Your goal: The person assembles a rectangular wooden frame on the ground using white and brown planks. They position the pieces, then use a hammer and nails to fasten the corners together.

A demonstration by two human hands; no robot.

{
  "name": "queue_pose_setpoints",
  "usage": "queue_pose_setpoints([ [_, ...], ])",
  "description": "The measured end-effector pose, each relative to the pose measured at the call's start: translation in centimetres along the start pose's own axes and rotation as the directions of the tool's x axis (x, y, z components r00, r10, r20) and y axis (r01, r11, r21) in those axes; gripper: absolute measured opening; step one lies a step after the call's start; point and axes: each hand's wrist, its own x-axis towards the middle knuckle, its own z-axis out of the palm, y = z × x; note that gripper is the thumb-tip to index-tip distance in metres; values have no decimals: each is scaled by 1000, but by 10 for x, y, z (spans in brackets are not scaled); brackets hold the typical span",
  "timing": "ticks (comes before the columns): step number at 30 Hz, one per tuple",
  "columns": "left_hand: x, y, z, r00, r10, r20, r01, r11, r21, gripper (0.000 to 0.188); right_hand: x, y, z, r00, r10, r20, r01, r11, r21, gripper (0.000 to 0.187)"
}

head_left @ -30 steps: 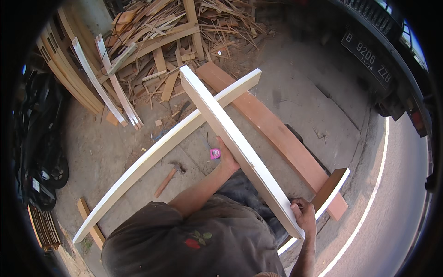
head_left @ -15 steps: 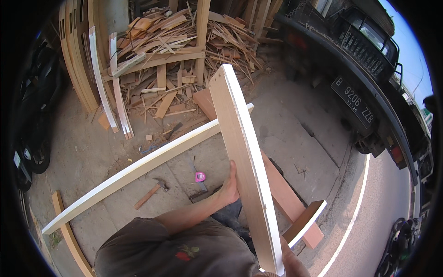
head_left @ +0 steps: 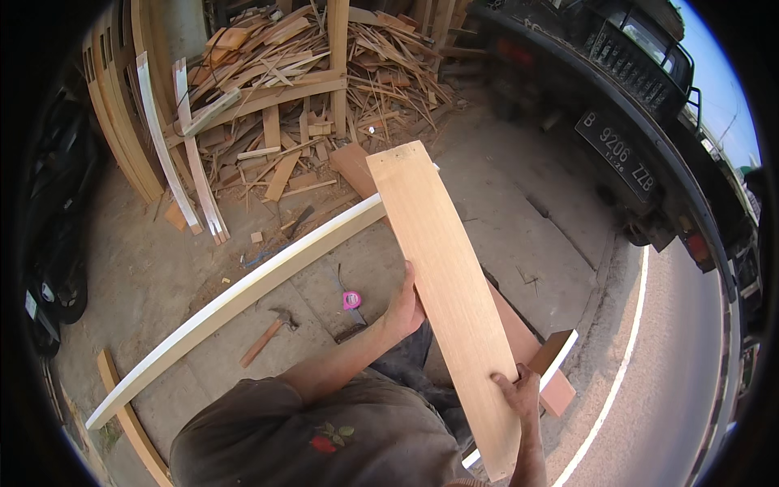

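Observation:
A flat wooden board (head_left: pixel 442 284) slants across in front of my body, its broad bare face turned up. My left hand (head_left: pixel 403 304) grips its left edge near the middle, thumb along the edge and the other fingers hidden beneath. Lower down, my right hand (head_left: pixel 519 391) holds the right edge, with the thumb and fingertips on the face. Under the board's far end lies a long timber with a white edge (head_left: pixel 243 292). A pink tape measure (head_left: pixel 350 300) and a claw hammer (head_left: pixel 268 337) rest on the ground to the left of my left hand.
Scrap wood (head_left: pixel 276 81) is heaped at the back, with white-edged strips (head_left: pixel 166 142) leaning beside it. A reddish plank (head_left: pixel 519 325) and a short white-edged piece (head_left: pixel 556 357) lie right of the board. A dark truck (head_left: pixel 600 105) stands at right, beside the road (head_left: pixel 649 390).
The board has rolled from its white edge onto its side, so its broad face now shows. My right hand has come up from the near end onto its right edge.

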Motion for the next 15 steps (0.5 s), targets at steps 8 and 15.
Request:
queue_pose_setpoints([
  [8, -18, -18, -25, 1000, -18, -24, 20, 995, 94, 89, -28, 19, 35, 990, 16, -141, -18, 1000, -14, 73],
  [15, -16, -22, -29, 999, -34, -9, 34, 998, 51, 88, -8, -5, 32, 993, 67, 100, -77, 992, 99, 68],
])
